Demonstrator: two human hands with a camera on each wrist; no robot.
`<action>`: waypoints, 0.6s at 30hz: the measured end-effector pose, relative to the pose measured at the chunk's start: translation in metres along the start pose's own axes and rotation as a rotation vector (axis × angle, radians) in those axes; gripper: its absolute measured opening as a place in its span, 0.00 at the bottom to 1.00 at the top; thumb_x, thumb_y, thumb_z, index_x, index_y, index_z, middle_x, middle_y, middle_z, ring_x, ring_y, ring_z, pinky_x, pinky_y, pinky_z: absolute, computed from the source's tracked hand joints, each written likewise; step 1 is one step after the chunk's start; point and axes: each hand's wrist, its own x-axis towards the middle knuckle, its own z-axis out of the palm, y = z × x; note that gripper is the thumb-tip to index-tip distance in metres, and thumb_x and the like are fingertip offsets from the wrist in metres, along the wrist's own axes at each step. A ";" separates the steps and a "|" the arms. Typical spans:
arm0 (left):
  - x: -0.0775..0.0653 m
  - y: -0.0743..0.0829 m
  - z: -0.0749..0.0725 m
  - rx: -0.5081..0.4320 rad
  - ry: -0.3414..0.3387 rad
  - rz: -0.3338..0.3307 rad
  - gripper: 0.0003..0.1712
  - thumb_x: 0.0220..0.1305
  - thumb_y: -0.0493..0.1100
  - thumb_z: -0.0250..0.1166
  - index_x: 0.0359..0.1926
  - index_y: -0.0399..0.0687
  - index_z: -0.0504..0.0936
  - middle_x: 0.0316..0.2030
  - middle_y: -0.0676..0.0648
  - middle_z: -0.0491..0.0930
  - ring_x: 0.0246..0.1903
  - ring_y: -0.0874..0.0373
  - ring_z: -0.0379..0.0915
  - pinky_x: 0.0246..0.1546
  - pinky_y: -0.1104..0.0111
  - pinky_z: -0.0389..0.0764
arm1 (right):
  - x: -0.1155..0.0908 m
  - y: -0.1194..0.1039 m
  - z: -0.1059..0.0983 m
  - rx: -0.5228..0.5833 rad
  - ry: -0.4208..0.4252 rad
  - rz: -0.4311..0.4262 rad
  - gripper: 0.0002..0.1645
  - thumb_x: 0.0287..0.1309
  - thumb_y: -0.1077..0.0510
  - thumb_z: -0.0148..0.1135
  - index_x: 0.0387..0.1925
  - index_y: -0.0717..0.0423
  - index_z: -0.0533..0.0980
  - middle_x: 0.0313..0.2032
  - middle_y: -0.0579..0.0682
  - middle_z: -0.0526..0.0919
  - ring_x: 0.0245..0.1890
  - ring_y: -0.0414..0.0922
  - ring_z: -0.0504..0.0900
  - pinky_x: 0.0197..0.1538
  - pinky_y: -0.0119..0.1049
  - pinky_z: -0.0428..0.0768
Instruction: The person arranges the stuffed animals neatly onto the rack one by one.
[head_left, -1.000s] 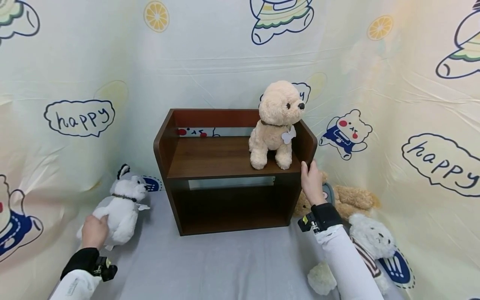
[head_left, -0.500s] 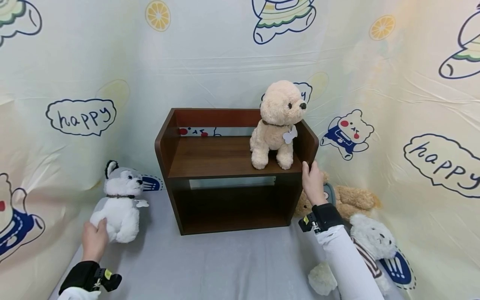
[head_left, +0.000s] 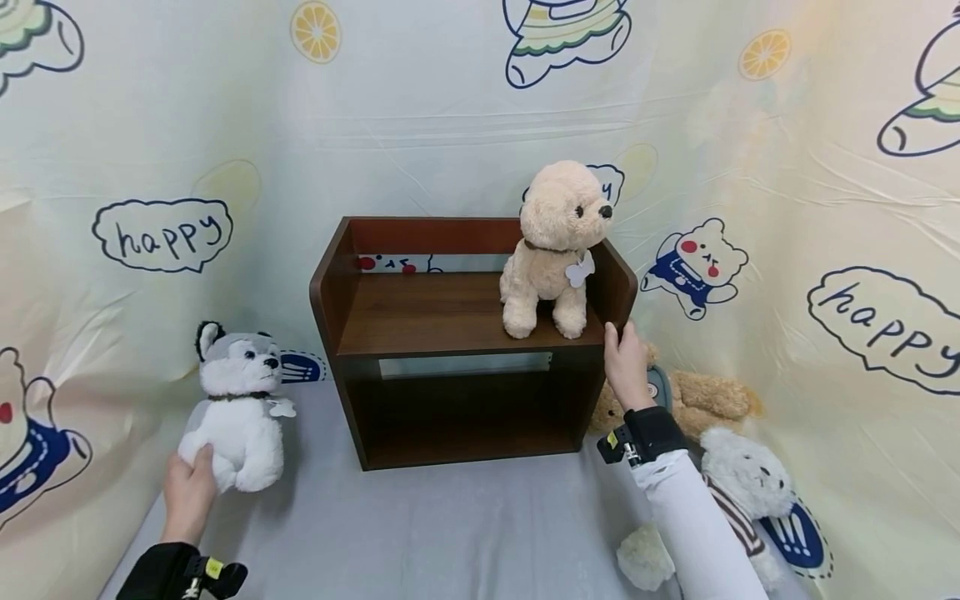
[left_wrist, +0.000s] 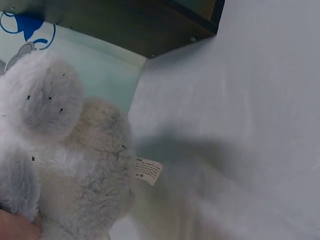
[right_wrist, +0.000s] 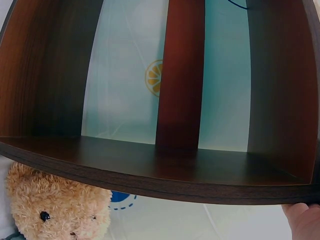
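My left hand (head_left: pixel 189 493) grips the grey-and-white plush husky (head_left: pixel 243 433) by its rear side, left of the shelf. The toy is upright, facing right, with a dark collar and a pale tag; in the left wrist view its white fur (left_wrist: pixel 85 185) and a printed label (left_wrist: pixel 148 170) show. My right hand (head_left: pixel 627 365) holds the right side panel of the dark brown two-tier shelf (head_left: pixel 457 325). Its thumb and a finger lie at the panel's front edge; the other fingers are hidden. A cream plush dog (head_left: pixel 551 275) sits on the upper tier at the right.
Right of the shelf lies a tan plush bear (head_left: pixel 705 398), partly behind my right hand. Nearer, a white plush toy (head_left: pixel 742 471) in a striped top lies partly under my right forearm. Printed cloth (head_left: pixel 420 133) hangs around the grey-covered table (head_left: pixel 450 533).
The husky has risen from a tilted pose to upright, its head shifting left, and my left wrist has dropped lower. The right hand stays on the shelf's side panel.
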 end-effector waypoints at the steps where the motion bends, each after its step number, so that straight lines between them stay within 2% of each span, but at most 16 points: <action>1: -0.001 0.001 0.000 -0.009 0.010 0.003 0.35 0.70 0.50 0.34 0.60 0.19 0.47 0.54 0.23 0.55 0.51 0.36 0.54 0.47 0.50 0.58 | 0.000 0.000 0.000 -0.003 -0.001 0.002 0.24 0.69 0.47 0.35 0.45 0.65 0.65 0.27 0.57 0.66 0.27 0.53 0.68 0.28 0.39 0.64; 6: -0.009 0.008 -0.002 -0.028 0.028 -0.022 0.34 0.69 0.50 0.35 0.60 0.21 0.47 0.53 0.25 0.56 0.50 0.38 0.54 0.46 0.52 0.58 | 0.000 0.001 0.000 -0.001 0.003 0.004 0.23 0.69 0.47 0.35 0.45 0.65 0.65 0.26 0.57 0.66 0.26 0.53 0.68 0.28 0.39 0.64; 11: -0.019 0.016 -0.005 -0.068 0.030 -0.066 0.36 0.69 0.53 0.34 0.64 0.26 0.44 0.58 0.28 0.53 0.54 0.39 0.51 0.52 0.50 0.56 | 0.001 0.001 0.000 -0.004 -0.002 0.007 0.24 0.69 0.47 0.35 0.47 0.65 0.64 0.29 0.58 0.68 0.29 0.53 0.69 0.30 0.39 0.65; 15: -0.026 0.019 -0.006 -0.089 0.062 -0.063 0.33 0.70 0.52 0.36 0.64 0.31 0.48 0.55 0.34 0.58 0.47 0.49 0.57 0.48 0.62 0.60 | 0.001 0.000 0.000 0.009 0.000 -0.003 0.24 0.69 0.48 0.36 0.49 0.66 0.64 0.30 0.59 0.69 0.31 0.54 0.70 0.31 0.40 0.65; 18: -0.031 0.021 -0.008 -0.096 0.090 -0.049 0.31 0.70 0.51 0.37 0.64 0.32 0.50 0.51 0.38 0.60 0.42 0.57 0.58 0.43 0.70 0.59 | 0.001 0.001 0.001 0.015 0.006 -0.019 0.24 0.69 0.48 0.36 0.49 0.66 0.64 0.31 0.60 0.69 0.31 0.55 0.70 0.32 0.41 0.66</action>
